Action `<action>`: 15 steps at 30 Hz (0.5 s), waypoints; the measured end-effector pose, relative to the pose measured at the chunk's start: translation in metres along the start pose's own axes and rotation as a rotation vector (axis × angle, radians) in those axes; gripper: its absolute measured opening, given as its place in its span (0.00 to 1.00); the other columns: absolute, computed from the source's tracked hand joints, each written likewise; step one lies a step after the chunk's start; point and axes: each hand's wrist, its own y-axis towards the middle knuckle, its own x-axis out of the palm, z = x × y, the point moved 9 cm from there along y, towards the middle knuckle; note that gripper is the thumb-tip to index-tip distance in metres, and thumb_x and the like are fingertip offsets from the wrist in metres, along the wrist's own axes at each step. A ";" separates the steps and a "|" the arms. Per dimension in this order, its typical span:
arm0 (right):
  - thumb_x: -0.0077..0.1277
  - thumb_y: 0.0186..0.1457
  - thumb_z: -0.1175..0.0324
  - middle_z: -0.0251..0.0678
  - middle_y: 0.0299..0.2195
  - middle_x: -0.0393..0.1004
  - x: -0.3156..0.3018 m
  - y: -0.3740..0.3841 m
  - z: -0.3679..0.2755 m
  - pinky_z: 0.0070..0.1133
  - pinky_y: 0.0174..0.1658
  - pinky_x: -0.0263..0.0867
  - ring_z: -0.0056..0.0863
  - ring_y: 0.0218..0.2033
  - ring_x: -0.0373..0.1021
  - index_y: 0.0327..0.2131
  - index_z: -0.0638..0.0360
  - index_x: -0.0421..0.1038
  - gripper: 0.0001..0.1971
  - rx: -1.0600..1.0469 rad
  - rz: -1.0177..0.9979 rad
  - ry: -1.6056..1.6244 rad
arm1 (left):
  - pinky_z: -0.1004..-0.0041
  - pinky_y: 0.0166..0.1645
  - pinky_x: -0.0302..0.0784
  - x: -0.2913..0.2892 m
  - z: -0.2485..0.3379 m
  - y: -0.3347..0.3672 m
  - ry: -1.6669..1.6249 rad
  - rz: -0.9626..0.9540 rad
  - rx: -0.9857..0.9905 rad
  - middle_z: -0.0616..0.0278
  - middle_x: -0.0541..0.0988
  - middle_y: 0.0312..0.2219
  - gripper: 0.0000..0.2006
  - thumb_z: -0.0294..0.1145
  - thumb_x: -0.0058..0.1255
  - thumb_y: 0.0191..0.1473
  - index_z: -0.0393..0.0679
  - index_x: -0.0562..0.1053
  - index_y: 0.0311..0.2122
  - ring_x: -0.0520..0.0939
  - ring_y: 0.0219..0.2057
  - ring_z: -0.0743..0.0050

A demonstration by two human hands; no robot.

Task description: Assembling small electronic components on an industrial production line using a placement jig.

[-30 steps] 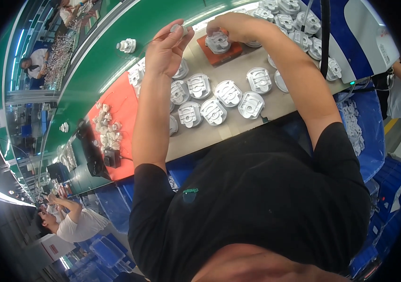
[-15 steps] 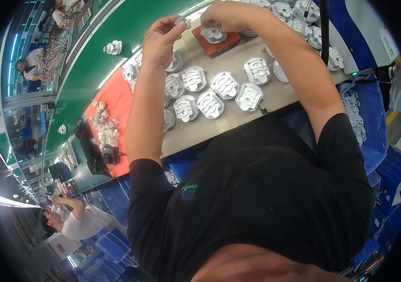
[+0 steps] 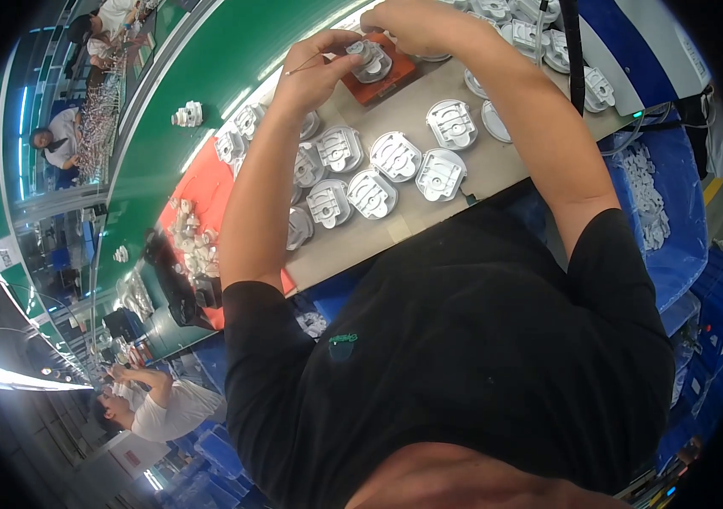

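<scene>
My left hand point(image 3: 321, 75) pinches a small whitish part point(image 3: 364, 51) between thumb and fingers, against a round white plastic housing point(image 3: 375, 66). A thin brown wire trails from this hand. Under the housing is an orange-red block point(image 3: 396, 81) on the bench. My right hand point(image 3: 412, 27) is just beyond the block's far side, fingers curled and partly hidden; what they hold, if anything, cannot be made out. Several similar white housings point(image 3: 396, 156) lie face up on the bench nearer to me.
An orange-red mat point(image 3: 200, 182) with a heap of small white parts point(image 3: 194, 237) lies left. A green conveyor point(image 3: 145, 153) runs beyond. More housings point(image 3: 525, 38) and a dark upright hose point(image 3: 576, 68) stand right, above a blue bin point(image 3: 675, 220). Co-workers sit at the left.
My left hand has moved right and down, bringing its small part onto the housing in the block. The right hand has drawn back from the housing to the block's far side.
</scene>
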 end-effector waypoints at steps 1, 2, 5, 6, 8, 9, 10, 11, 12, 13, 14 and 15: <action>0.52 0.55 0.72 0.48 0.39 0.80 -0.001 0.005 0.004 0.38 0.45 0.71 0.49 0.43 0.77 0.41 0.55 0.78 0.10 0.009 0.007 0.001 | 0.75 0.46 0.75 0.001 0.001 0.003 -0.018 -0.012 0.016 0.63 0.83 0.38 0.18 0.30 0.66 0.53 0.41 0.80 0.50 0.80 0.40 0.76; 0.53 0.55 0.71 0.47 0.39 0.80 0.009 0.014 0.011 0.39 0.45 0.72 0.49 0.43 0.77 0.41 0.54 0.78 0.10 0.133 -0.178 0.017 | 0.75 0.46 0.75 0.001 0.001 0.003 -0.036 -0.023 0.028 0.63 0.83 0.38 0.18 0.30 0.66 0.53 0.41 0.80 0.49 0.80 0.40 0.77; 0.54 0.54 0.70 0.47 0.39 0.80 0.020 0.015 0.020 0.39 0.45 0.72 0.49 0.43 0.77 0.42 0.53 0.78 0.11 0.248 -0.374 0.044 | 0.74 0.46 0.75 0.000 0.004 0.005 0.100 -0.054 0.085 0.63 0.83 0.37 0.17 0.30 0.66 0.53 0.39 0.80 0.49 0.80 0.40 0.76; 0.54 0.54 0.70 0.46 0.39 0.81 0.022 0.014 0.019 0.40 0.45 0.72 0.49 0.43 0.77 0.43 0.53 0.78 0.12 0.240 -0.385 0.050 | 0.74 0.46 0.75 0.001 0.002 0.005 0.103 -0.056 0.082 0.63 0.83 0.37 0.17 0.30 0.66 0.53 0.39 0.80 0.49 0.80 0.40 0.76; 0.55 0.53 0.69 0.46 0.40 0.81 0.021 0.016 0.018 0.40 0.45 0.72 0.49 0.44 0.77 0.44 0.52 0.78 0.14 0.229 -0.388 0.057 | 0.74 0.45 0.76 -0.004 -0.001 0.004 0.103 0.017 0.105 0.62 0.83 0.37 0.18 0.30 0.66 0.54 0.38 0.79 0.49 0.80 0.39 0.76; 0.56 0.53 0.69 0.46 0.41 0.81 0.021 0.017 0.018 0.39 0.46 0.72 0.49 0.45 0.77 0.46 0.51 0.77 0.15 0.218 -0.392 0.059 | 0.74 0.45 0.76 -0.004 -0.002 0.003 0.104 0.014 0.105 0.62 0.83 0.37 0.18 0.30 0.66 0.54 0.38 0.79 0.49 0.80 0.39 0.76; 0.56 0.53 0.69 0.46 0.41 0.81 0.022 0.009 0.016 0.39 0.46 0.72 0.49 0.45 0.77 0.46 0.51 0.77 0.15 0.218 -0.391 0.061 | 0.72 0.45 0.77 -0.004 -0.005 0.003 0.104 0.023 0.086 0.59 0.84 0.38 0.18 0.30 0.66 0.53 0.38 0.79 0.49 0.81 0.38 0.73; 0.56 0.53 0.69 0.46 0.42 0.80 0.006 0.001 0.005 0.39 0.47 0.72 0.48 0.46 0.76 0.47 0.50 0.77 0.16 0.129 -0.217 0.041 | 0.71 0.44 0.77 -0.005 -0.006 0.003 0.104 0.032 0.068 0.57 0.84 0.39 0.18 0.31 0.66 0.53 0.38 0.79 0.49 0.82 0.37 0.70; 0.56 0.53 0.69 0.46 0.44 0.80 -0.009 -0.004 -0.005 0.38 0.48 0.72 0.48 0.46 0.76 0.49 0.49 0.77 0.18 0.039 -0.042 0.021 | 0.71 0.44 0.77 -0.005 -0.006 0.003 0.105 0.030 0.068 0.57 0.84 0.39 0.18 0.31 0.66 0.53 0.38 0.79 0.49 0.82 0.37 0.70; 0.56 0.53 0.69 0.46 0.44 0.80 -0.011 0.003 -0.005 0.38 0.48 0.72 0.48 0.46 0.76 0.49 0.49 0.77 0.18 0.040 -0.042 0.023 | 0.71 0.44 0.78 -0.006 -0.005 0.003 0.106 0.029 0.072 0.57 0.84 0.40 0.18 0.31 0.66 0.52 0.38 0.79 0.49 0.82 0.37 0.70; 0.56 0.53 0.69 0.46 0.44 0.80 -0.001 0.012 0.001 0.38 0.49 0.72 0.48 0.47 0.76 0.49 0.49 0.77 0.18 0.104 -0.199 0.079 | 0.71 0.44 0.78 -0.006 -0.003 0.004 0.108 0.029 0.075 0.57 0.84 0.40 0.19 0.32 0.67 0.52 0.38 0.79 0.48 0.82 0.37 0.70; 0.57 0.52 0.69 0.46 0.45 0.80 0.012 0.015 0.007 0.37 0.50 0.72 0.47 0.47 0.76 0.50 0.48 0.77 0.19 0.169 -0.356 0.135 | 0.71 0.44 0.78 -0.006 -0.002 0.004 0.109 0.028 0.074 0.57 0.84 0.40 0.19 0.32 0.67 0.52 0.38 0.79 0.48 0.82 0.37 0.70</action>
